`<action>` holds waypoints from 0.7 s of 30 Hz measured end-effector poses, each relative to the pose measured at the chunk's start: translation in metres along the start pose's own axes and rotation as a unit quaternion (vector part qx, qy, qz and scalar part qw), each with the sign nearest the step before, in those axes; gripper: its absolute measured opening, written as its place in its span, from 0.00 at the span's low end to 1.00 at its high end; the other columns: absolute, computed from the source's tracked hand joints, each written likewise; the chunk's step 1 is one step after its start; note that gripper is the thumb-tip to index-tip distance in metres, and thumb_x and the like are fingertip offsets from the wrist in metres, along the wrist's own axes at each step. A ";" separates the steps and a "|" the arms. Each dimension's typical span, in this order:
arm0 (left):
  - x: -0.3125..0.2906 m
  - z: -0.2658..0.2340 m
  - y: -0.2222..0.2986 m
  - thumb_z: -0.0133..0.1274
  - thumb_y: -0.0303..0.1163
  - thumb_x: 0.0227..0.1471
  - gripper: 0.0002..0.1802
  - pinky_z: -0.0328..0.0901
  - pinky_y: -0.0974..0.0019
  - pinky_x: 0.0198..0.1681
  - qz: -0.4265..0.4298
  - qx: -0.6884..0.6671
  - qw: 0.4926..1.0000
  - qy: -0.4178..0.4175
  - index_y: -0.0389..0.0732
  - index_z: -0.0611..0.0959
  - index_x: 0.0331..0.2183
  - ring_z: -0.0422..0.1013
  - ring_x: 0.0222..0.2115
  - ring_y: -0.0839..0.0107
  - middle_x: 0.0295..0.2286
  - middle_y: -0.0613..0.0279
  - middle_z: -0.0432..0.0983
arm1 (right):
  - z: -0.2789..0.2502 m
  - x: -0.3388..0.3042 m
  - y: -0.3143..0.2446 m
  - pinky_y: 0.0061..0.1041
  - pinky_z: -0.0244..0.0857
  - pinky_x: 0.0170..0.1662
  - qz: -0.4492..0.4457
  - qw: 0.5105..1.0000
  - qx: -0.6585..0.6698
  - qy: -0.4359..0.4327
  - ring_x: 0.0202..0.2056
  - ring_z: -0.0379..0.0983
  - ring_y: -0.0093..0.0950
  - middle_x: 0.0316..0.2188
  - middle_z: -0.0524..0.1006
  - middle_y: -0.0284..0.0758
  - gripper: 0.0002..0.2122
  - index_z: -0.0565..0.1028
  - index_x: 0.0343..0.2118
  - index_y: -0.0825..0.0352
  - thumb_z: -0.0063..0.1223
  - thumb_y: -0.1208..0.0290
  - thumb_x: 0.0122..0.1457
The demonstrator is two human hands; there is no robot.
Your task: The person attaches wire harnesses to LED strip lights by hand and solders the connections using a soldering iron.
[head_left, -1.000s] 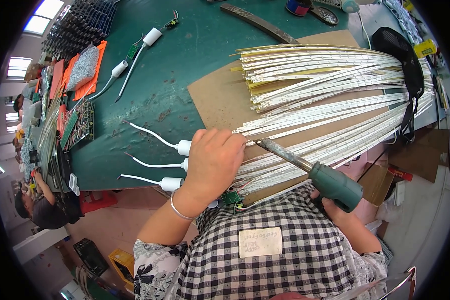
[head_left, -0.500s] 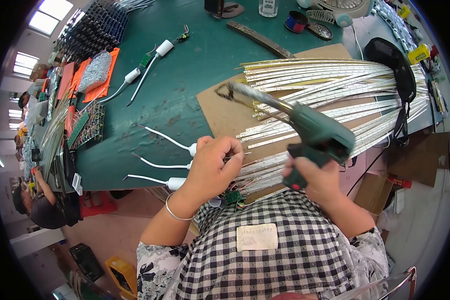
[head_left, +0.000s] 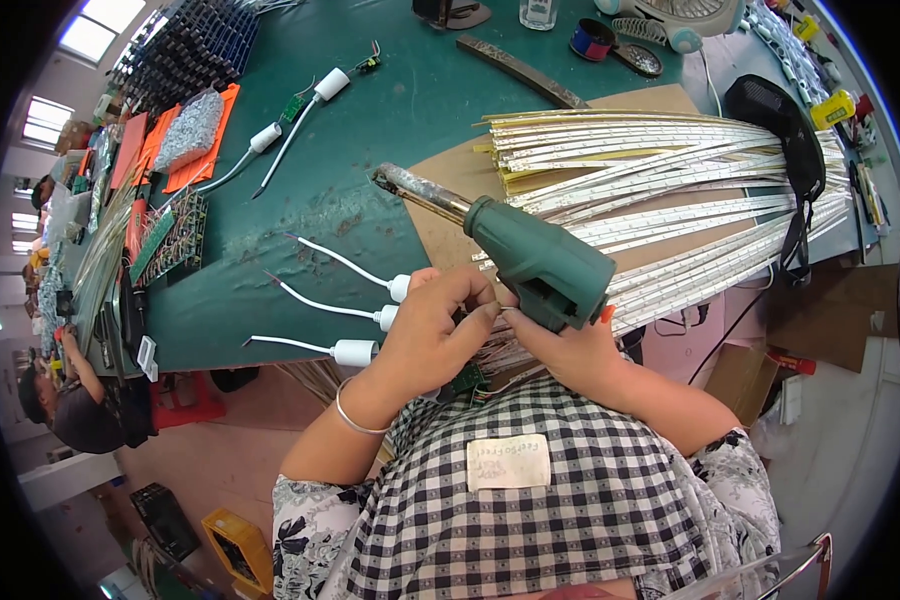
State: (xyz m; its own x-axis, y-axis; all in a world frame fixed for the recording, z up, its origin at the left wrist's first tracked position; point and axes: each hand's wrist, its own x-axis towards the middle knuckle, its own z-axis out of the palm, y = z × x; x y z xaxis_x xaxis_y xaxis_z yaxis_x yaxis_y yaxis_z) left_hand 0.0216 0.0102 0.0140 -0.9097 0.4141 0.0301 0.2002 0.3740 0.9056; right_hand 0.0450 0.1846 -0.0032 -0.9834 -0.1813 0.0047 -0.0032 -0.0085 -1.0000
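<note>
In my right hand [head_left: 582, 358] is a green soldering gun [head_left: 542, 250], its long metal barrel pointing up and left over the bench. My left hand [head_left: 440, 330] is closed in a pinch beside it. The fingertips of both hands nearly meet at a thin, pale piece too small to name. Just left of my left hand lie three white cables with white cylindrical ends [head_left: 354, 352]. Below its fingers, a small green circuit board [head_left: 467, 380] with wires shows at the bench edge, partly hidden. Many white LED strips [head_left: 660, 180] fan out to the right.
A brown board [head_left: 445, 235] lies under the strips. A black mesh pouch [head_left: 785, 130] rests across them. Further back are a metal bar [head_left: 520, 70], a glass bottle [head_left: 537, 14] and a fan [head_left: 675, 15]. More wired boards [head_left: 175, 240] lie left. A person [head_left: 85, 400] sits at far left.
The soldering gun has swung left and lower, and my right hand has come in to meet my left fingertips. My left hand has barely moved.
</note>
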 end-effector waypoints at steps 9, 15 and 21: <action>-0.005 0.003 -0.007 0.50 0.28 0.49 0.05 0.62 0.67 0.30 -0.002 -0.045 0.999 0.029 0.36 0.73 0.28 0.68 0.25 0.67 0.23 0.59 0.73 | 0.005 -0.001 0.001 0.19 0.65 0.39 0.080 0.990 0.103 0.053 0.36 0.70 0.18 0.34 0.75 0.32 0.11 0.71 0.38 0.73 0.56 0.79 0.51; -0.001 0.001 -0.004 0.50 0.26 0.48 0.04 0.63 0.68 0.30 -0.011 -0.014 1.000 0.009 0.36 0.73 0.27 0.68 0.24 0.67 0.22 0.59 0.73 | 0.002 -0.002 0.000 0.19 0.65 0.40 0.098 0.992 0.072 0.030 0.37 0.70 0.18 0.34 0.75 0.33 0.12 0.71 0.39 0.72 0.55 0.79 0.51; -0.001 0.004 -0.007 0.49 0.27 0.50 0.05 0.63 0.72 0.27 0.037 -0.012 0.999 0.010 0.36 0.73 0.27 0.69 0.23 0.75 0.21 0.61 0.73 | 0.004 -0.002 -0.001 0.20 0.66 0.39 0.086 0.991 0.086 0.048 0.36 0.71 0.19 0.34 0.75 0.33 0.11 0.71 0.38 0.72 0.55 0.79 0.51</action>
State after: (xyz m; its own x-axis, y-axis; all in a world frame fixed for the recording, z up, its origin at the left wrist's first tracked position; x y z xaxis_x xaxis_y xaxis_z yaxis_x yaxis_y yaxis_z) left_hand 0.0229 0.0105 0.0055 -0.9000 0.4228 0.1057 0.2588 0.3234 0.9102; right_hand 0.0479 0.1811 -0.0023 -0.9797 -0.0998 -0.1739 0.1879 -0.1545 -0.9700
